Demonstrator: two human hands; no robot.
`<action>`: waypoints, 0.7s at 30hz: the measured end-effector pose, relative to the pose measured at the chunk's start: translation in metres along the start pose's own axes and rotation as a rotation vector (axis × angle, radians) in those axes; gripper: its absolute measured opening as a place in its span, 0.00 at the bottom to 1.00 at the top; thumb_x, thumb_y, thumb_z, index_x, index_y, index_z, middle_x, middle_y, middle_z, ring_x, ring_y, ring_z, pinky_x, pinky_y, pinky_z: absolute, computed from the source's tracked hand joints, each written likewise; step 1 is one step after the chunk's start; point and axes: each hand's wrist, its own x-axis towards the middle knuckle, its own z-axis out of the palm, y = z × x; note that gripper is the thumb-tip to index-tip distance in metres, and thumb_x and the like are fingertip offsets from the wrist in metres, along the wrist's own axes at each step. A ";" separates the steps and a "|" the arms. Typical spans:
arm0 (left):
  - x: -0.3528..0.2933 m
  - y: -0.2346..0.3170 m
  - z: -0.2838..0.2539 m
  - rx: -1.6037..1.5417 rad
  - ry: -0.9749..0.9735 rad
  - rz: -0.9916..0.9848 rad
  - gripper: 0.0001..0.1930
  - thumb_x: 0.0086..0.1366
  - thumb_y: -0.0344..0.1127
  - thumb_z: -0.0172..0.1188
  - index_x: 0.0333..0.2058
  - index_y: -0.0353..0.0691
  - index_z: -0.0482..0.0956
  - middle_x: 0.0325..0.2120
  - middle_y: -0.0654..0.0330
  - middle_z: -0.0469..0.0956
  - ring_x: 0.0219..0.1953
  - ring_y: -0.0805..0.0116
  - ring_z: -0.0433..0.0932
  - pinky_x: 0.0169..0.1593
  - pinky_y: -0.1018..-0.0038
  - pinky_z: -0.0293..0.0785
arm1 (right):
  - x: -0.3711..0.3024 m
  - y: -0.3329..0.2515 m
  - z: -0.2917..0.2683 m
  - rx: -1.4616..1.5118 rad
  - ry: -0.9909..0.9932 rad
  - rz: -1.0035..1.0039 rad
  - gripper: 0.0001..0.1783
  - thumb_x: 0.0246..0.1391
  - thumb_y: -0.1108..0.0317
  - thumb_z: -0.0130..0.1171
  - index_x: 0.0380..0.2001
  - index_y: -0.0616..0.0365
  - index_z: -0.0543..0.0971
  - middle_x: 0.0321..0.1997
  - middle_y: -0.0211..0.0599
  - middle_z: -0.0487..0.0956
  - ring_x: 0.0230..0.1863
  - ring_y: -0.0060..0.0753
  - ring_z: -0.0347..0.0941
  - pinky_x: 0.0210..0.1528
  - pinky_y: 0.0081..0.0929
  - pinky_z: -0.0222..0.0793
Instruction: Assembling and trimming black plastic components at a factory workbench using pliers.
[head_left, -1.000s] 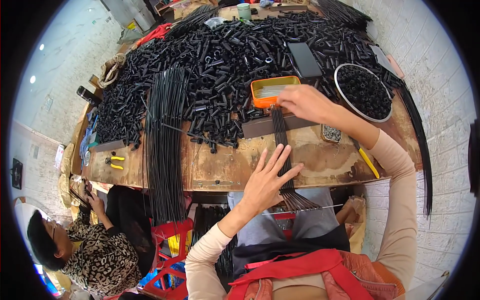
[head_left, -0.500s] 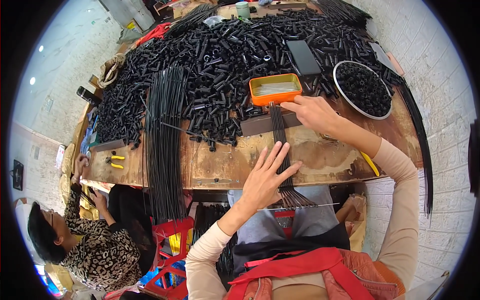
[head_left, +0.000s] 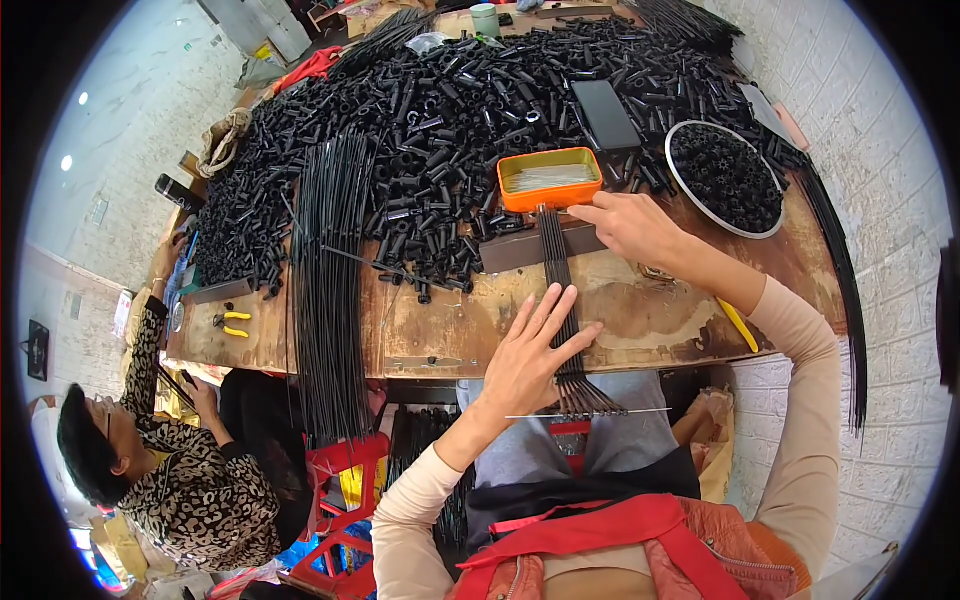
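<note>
While left hand (head_left: 525, 360), grip fanned wide, lies over black rods (head_left: 557, 258) at 6 o'clock from orange box (head_left: 550, 200), right hand (head_left: 637, 228) sits at 4 o'clock, grip part-curled; cannot tell whether it holds anything.

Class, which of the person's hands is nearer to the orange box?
Right. The right hand is by the near right corner of the orange box; the left hand is farther off, spread over the black rods.
</note>
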 end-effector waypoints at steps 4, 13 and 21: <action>0.000 0.000 -0.001 -0.022 0.018 -0.004 0.45 0.38 0.26 0.64 0.61 0.57 0.68 0.69 0.50 0.51 0.71 0.50 0.50 0.70 0.54 0.50 | 0.002 -0.001 -0.001 0.013 0.000 -0.025 0.24 0.45 0.76 0.57 0.50 0.54 0.76 0.34 0.40 0.75 0.35 0.46 0.76 0.34 0.41 0.74; 0.000 0.001 -0.005 -0.005 -0.007 -0.007 0.45 0.38 0.27 0.65 0.62 0.58 0.67 0.69 0.50 0.51 0.71 0.50 0.50 0.70 0.55 0.50 | 0.007 -0.001 -0.001 0.015 0.014 -0.064 0.22 0.45 0.77 0.57 0.48 0.56 0.77 0.33 0.39 0.76 0.36 0.44 0.77 0.37 0.40 0.75; 0.001 0.001 -0.004 0.012 0.009 0.006 0.47 0.37 0.27 0.66 0.62 0.58 0.67 0.68 0.50 0.52 0.70 0.50 0.52 0.70 0.56 0.53 | 0.021 0.011 0.006 0.137 0.133 -0.113 0.08 0.50 0.74 0.58 0.35 0.60 0.80 0.32 0.40 0.77 0.36 0.46 0.77 0.37 0.38 0.74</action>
